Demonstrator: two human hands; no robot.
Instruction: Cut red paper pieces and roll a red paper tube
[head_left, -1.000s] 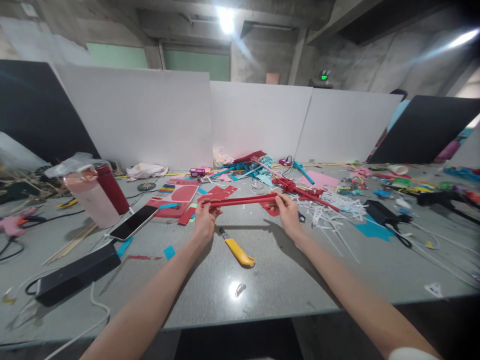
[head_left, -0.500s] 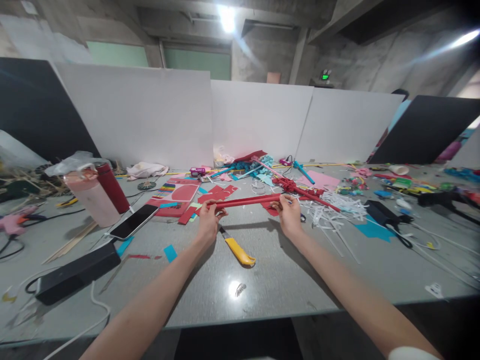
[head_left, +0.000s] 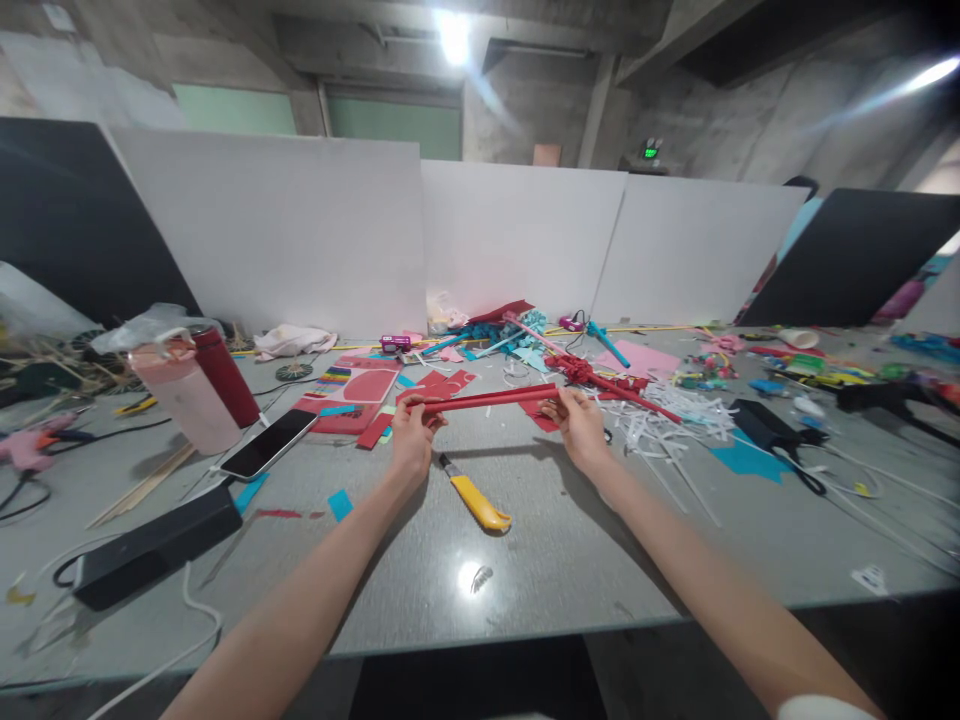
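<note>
A long, narrow red paper strip (head_left: pixel 491 399) is stretched level above the table between my two hands. My left hand (head_left: pixel 412 432) pinches its left end, and my right hand (head_left: pixel 581 425) grips its right end between thumb and fingers. Below the strip, a yellow-handled cutter (head_left: pixel 480 502) lies on the table, its dark tip near my left hand. Red paper pieces (head_left: pixel 435 385) lie behind my left hand, and a bundle of red rolled paper (head_left: pixel 592 375) lies behind my right hand.
At the left stand a pink bottle (head_left: pixel 184 395) and a red bottle (head_left: pixel 225 375), with a phone (head_left: pixel 270 444) and a black power strip (head_left: pixel 157 545) nearer. White paper shreds (head_left: pixel 675 425) and a black adapter (head_left: pixel 769 428) lie right. White panels (head_left: pixel 525 245) stand behind.
My left hand has shifted slightly left, and the fingers of my right hand have moved slightly on the strip's end. The strip's right end has risen a little.
</note>
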